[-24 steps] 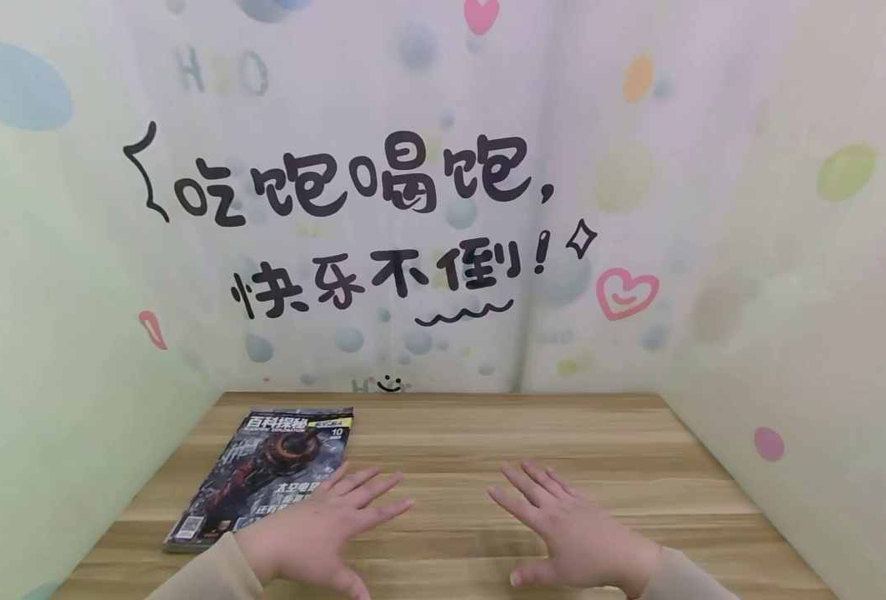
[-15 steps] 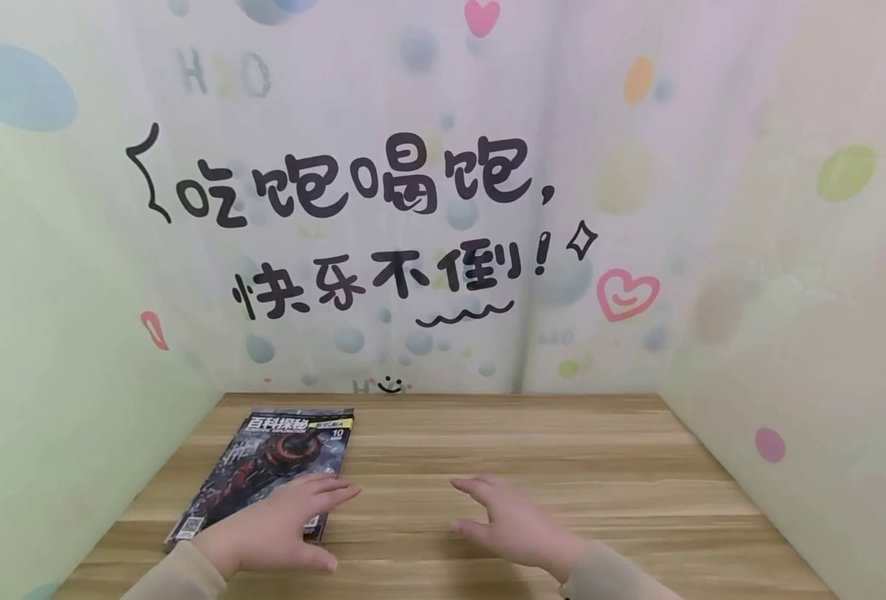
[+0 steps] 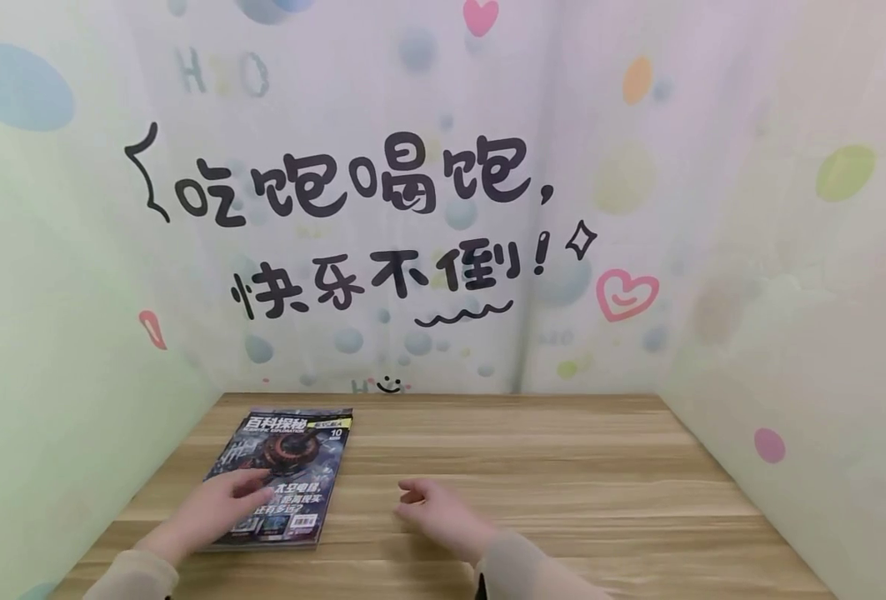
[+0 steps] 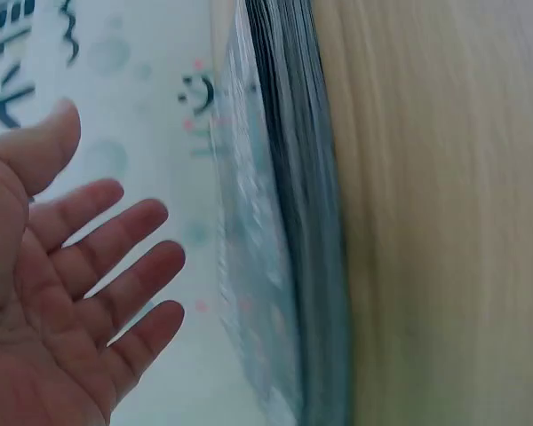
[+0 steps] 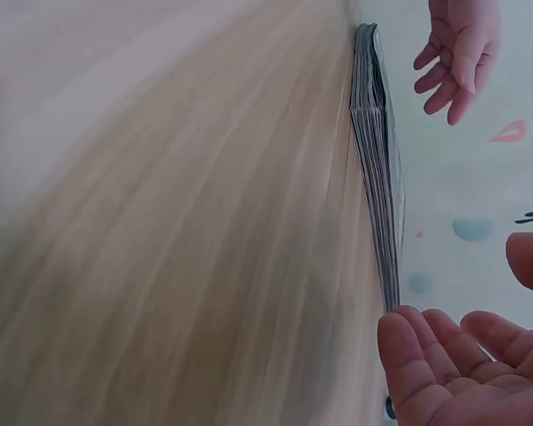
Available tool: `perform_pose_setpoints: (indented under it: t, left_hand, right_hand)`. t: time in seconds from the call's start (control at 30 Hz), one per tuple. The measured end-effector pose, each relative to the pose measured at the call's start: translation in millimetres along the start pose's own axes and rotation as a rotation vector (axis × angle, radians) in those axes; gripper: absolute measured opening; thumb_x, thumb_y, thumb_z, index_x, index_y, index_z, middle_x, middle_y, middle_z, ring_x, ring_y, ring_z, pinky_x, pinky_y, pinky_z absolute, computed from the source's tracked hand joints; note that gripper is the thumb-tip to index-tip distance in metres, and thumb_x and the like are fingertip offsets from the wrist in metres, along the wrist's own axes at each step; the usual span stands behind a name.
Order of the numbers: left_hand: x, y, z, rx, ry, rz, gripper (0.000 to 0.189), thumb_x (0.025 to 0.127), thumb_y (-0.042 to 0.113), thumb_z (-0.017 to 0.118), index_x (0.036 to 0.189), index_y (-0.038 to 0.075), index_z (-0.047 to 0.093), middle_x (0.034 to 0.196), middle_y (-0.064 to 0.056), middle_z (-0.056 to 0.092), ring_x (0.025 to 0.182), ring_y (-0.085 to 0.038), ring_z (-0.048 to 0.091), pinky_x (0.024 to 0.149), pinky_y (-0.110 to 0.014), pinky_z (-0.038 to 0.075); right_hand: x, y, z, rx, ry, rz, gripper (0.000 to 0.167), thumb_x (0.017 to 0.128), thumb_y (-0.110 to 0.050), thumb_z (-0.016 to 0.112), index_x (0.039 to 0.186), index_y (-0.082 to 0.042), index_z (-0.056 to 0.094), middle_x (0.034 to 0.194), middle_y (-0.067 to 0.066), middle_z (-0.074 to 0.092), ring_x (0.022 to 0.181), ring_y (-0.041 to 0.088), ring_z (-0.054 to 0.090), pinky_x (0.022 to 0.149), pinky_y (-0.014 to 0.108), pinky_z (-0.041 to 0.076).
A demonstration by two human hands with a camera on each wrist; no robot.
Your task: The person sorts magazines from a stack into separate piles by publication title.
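A stack of magazines [image 3: 300, 467], with a dark cover picturing a reddish ring-shaped machine, lies at the left of the wooden table. Over its left part hovers my left hand [image 3: 213, 508], fingers apart and holding nothing. The left wrist view shows the palm of this hand [image 4: 53, 302] raised clear of the stack's cover, with the page edges [image 4: 293, 195] alongside. My right hand [image 3: 446, 515] is above the table to the right of the stack, its fingers slightly bent and nothing in them. In the right wrist view, the right hand's fingers [image 5: 417, 355] are loosely bent.
The wooden table [image 3: 563, 467] extends right of the magazines. A pale curtain [image 3: 427, 350] with printed bubbles and black lettering hangs along its back edge. Light walls [image 3: 810, 333] stand on both sides.
Both hands have moved left. My left hand has gone from the magazines' right front to over their left part, and my right hand has come closer to the table's middle. The magazines have stayed put.
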State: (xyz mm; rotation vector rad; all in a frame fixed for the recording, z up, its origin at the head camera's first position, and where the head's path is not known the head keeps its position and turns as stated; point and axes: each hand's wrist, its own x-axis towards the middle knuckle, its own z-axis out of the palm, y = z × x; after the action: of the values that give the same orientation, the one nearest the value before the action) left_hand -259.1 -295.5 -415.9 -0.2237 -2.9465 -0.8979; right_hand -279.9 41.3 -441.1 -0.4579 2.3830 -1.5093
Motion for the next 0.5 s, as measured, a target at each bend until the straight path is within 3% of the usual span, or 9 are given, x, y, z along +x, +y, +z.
perform_pose_setpoints:
  t: [0.1,0.23,0.3,0.5]
  left_hand:
    - [-1.8,-15.8,-3.7,-0.063,0.036,-0.077,0.055,0.095,0.033,0.059,0.128,-0.011,0.053,0.118,-0.03,0.059,0.097,-0.035,0.061,0.078,-0.046,0.053]
    - [-3.6,-37.0,-9.2,-0.114,0.052,-0.158,0.058,0.098,0.033,0.052,0.13,-0.015,0.047,0.126,-0.039,0.049,0.108,-0.05,0.053,0.087,-0.055,0.047]
    - [-3.5,-46.8,-11.9,-0.109,0.061,-0.175,0.059,0.099,0.035,0.048,0.13,-0.015,0.046,0.13,-0.039,0.045,0.117,-0.053,0.045,0.092,-0.06,0.041]
    - [-2.4,-66.7,-14.6,-0.203,0.087,-0.26,0.067,0.101,0.038,0.042,0.136,-0.019,0.034,0.137,-0.04,0.037,0.122,-0.054,0.038,0.095,-0.059,0.039]
  right_hand:
    - [11.9,-1.6,15.2,0.066,0.015,0.018,0.051,0.09,-0.025,0.066,0.133,-0.002,0.053,0.11,0.003,0.063,0.092,0.016,0.059,0.076,0.039,0.053]
    - [22.1,-6.5,33.5,0.187,0.013,-0.001,0.051,0.09,-0.016,0.064,0.134,0.005,0.049,0.105,0.006,0.062,0.084,0.019,0.061,0.069,0.037,0.054]
    - [25.8,-9.9,40.6,0.251,0.021,-0.002,0.052,0.09,-0.014,0.063,0.135,0.007,0.047,0.102,0.006,0.061,0.082,0.02,0.06,0.068,0.037,0.054]
    - [35.1,-18.5,58.0,0.363,0.076,0.013,0.052,0.09,-0.013,0.063,0.133,0.009,0.046,0.101,0.005,0.062,0.085,0.02,0.059,0.07,0.036,0.055]
